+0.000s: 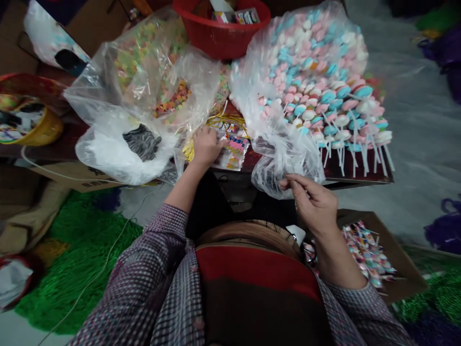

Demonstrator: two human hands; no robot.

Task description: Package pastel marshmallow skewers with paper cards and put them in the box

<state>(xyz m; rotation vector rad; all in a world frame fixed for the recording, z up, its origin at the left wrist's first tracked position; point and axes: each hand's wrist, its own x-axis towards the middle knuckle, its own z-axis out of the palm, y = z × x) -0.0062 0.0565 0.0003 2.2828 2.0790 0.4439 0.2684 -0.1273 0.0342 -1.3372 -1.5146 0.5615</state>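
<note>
My left hand (206,148) rests on the table with bent fingers, between yellow twist ties (188,151) and a flat stack of clear printed packets (236,150). Its fingertips face away from me, and what they grip is hidden. My right hand (317,199) is raised at the table's front edge, thumb and fingers pinched together. Anything held in that pinch is too small to make out. Just beyond it bunches the loose mouth of a clear plastic bag (284,161). Pink, blue and white marshmallow lollipops (334,110) are heaped behind it, their white sticks toward me.
A clear bag of colourful gummy sweets (144,62) lies at the back left, with crumpled dark plastic (142,142) nearer. Behind stands a red basin (223,36). A yellow basket (46,127) is far left. A cardboard box (406,274) of wrapped lollipops stands low at right.
</note>
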